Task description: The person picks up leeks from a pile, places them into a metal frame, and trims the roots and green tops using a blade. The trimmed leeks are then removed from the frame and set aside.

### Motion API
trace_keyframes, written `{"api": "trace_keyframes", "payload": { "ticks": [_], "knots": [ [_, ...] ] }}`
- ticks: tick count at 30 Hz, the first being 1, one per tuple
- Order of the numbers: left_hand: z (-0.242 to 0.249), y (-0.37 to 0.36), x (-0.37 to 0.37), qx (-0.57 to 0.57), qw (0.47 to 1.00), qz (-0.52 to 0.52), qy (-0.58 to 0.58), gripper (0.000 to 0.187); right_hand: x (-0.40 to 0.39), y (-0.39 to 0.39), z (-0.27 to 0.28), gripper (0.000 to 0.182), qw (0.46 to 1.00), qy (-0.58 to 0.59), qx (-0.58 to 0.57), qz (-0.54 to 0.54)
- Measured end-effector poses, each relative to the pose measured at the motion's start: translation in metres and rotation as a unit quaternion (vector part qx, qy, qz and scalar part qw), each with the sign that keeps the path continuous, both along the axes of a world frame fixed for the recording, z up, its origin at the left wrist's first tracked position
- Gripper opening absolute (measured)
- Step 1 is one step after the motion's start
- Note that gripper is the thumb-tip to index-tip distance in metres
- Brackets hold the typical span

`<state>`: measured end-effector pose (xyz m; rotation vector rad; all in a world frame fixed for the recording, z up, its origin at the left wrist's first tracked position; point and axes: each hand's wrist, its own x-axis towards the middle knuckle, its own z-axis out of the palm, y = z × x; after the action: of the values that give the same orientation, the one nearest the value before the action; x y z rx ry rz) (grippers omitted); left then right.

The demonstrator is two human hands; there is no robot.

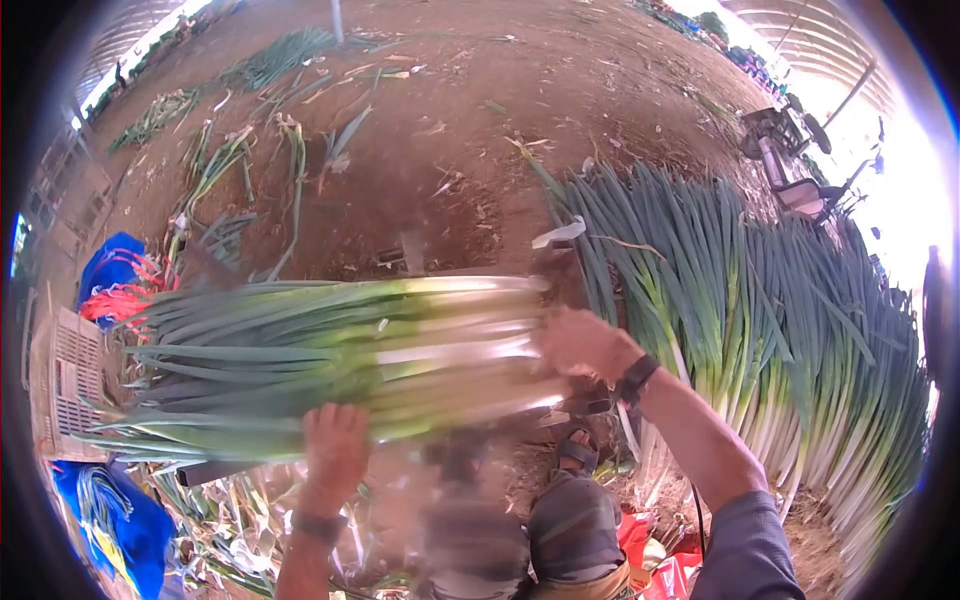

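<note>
A wide layer of leeks lies crosswise in front of me, green leaves to the left and white stems to the right, partly blurred by motion. My left hand rests on the near edge of the leaves, its fingers laid over them. At the white ends is my right hand, with fingers bent against the stems; what it grips, if anything, is blurred. A dark bar shows under the leaves at the lower left.
A large pile of leeks covers the right side. Plastic crates, blue bags and red ties are at the left. Loose leaves litter the dirt floor. A wheeled cart stands at the upper right.
</note>
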<state>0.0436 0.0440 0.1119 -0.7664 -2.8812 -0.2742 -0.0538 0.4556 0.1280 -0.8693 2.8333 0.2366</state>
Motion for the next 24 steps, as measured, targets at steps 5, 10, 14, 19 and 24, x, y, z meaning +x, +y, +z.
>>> {"api": "trace_keyframes", "payload": {
  "ticks": [5, 10, 14, 19, 24],
  "knots": [
    [0.0, 0.001, 0.001, -0.049, 0.997, 0.031, -0.044, 0.051, -0.023, 0.001, 0.045, 0.027, 0.995, 0.014, -0.102, -0.01],
    [0.0, 0.0, 0.001, -0.044, 0.998, 0.028, -0.038, 0.051, 0.028, -0.019, 0.063, 0.026, 0.966, -0.238, 0.089, -0.055],
    [-0.005, -0.001, 0.001, -0.055, 0.997, 0.036, -0.048, 0.052, 0.03, -0.023, 0.027, 0.013, 0.974, -0.159, 0.163, 0.013],
    [-0.005, -0.002, 0.003, -0.051, 0.997, 0.035, -0.049, 0.052, -0.009, 0.01, 0.019, 0.027, 0.998, 0.027, 0.044, 0.027],
    [-0.002, -0.001, 0.001, -0.046, 0.998, 0.025, -0.034, 0.052, -0.017, 0.002, 0.056, 0.026, 0.964, 0.224, -0.135, -0.05]
  ]
}}
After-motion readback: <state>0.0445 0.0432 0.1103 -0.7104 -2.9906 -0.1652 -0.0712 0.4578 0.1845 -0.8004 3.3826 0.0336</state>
